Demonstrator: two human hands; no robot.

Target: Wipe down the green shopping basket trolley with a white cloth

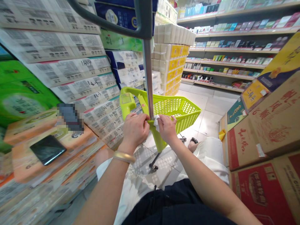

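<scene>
Left of pole (148, 81): steady basket (165, 107), gripped in left hand (135, 128) | right: press tissue (156, 121) flat, pinched in right hand (167, 127)

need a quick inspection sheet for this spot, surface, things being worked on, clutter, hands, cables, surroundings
Surface: pale tiled floor under the green cart.
Work things: green cart with a metal pole and grey handle; white cloth or tissue at the pole's base.
Clutter: black phone lying on orange packs; pixelated item near it, unreadable.
Hands: left hand curled over the cart's edge; right hand pinching the white piece.
Cables: nothing seen.
Surroundings: stacked white packs left, cartons right, stocked shelves behind.
</scene>
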